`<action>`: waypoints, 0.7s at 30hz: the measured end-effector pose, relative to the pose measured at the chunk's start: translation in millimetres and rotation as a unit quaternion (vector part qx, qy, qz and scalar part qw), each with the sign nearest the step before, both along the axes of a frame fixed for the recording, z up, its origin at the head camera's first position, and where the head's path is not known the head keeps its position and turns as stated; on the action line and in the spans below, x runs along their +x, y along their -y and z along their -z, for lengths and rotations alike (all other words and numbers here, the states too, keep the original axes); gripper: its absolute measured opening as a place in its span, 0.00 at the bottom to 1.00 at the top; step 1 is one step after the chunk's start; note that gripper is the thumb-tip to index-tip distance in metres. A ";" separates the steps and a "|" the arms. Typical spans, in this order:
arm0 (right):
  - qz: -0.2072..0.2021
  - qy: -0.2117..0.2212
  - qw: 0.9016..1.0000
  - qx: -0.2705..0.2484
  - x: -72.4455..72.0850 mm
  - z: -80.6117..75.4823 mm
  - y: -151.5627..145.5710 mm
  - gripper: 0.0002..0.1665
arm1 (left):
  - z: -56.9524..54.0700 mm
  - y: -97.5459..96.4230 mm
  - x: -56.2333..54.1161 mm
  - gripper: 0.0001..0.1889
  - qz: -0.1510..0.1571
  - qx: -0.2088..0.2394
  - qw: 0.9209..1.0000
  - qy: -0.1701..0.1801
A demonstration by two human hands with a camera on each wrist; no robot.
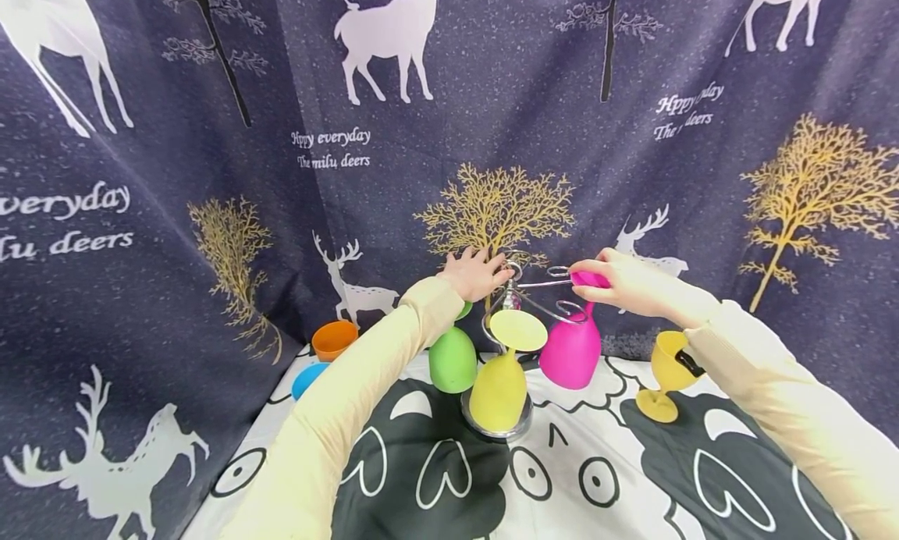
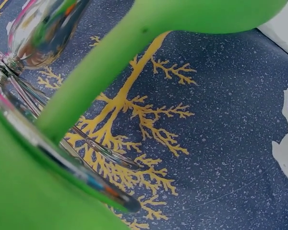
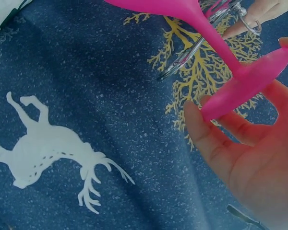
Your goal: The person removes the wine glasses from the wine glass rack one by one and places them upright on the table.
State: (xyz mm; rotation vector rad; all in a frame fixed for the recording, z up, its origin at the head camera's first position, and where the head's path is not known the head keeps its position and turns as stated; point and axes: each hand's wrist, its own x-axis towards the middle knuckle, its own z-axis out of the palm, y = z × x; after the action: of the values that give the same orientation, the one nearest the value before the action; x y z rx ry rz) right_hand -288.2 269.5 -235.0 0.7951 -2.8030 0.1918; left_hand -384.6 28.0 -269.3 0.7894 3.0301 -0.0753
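Observation:
A metal goblet rack (image 1: 513, 298) with curled wire arms stands on the table. My right hand (image 1: 621, 281) pinches the round foot of a pink goblet (image 1: 572, 354), which hangs bowl down beside a wire arm. In the right wrist view, the fingers grip the edge of the pink foot (image 3: 249, 86). With fingers spread, my left hand (image 1: 472, 276) rests near the rack's top ring. A green goblet (image 1: 453, 360) hangs upside down below it, its stem (image 2: 91, 72) within a wire loop. Another upside-down goblet, light yellow (image 1: 499, 392), hangs at the front.
An upright yellow goblet (image 1: 670, 364) stands at the right, partly behind my right sleeve. At the left are an orange cup (image 1: 335, 339) and a blue one (image 1: 307, 379), the blue partly hidden by my left sleeve. A dark printed curtain (image 1: 492, 119) hangs behind the patterned tablecloth (image 1: 562, 477).

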 end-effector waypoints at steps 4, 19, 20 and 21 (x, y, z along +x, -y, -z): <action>-0.001 -0.007 1.000 -0.001 6.0 0.1 -2.1 0.21 | 0.4 -0.6 -1.0 0.33 0.004 0.005 1.000 -0.004; -0.023 0.004 0.997 -0.080 20.1 19.4 -21.2 0.20 | -4.9 3.6 12.8 0.32 0.016 0.016 1.000 -0.016; -0.020 0.007 0.996 -0.084 21.4 21.0 -23.3 0.20 | -5.1 4.8 13.7 0.33 0.018 0.019 1.000 -0.018; -0.017 0.009 0.996 -0.087 22.7 22.5 -25.6 0.20 | -5.6 6.0 15.0 0.33 0.020 0.023 0.999 -0.020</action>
State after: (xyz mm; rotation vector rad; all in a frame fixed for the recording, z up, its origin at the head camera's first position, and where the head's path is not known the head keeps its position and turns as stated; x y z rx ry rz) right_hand -265.4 295.1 -257.5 0.8041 -2.7432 0.4434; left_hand -369.5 22.0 -263.7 0.8630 3.0647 -0.0213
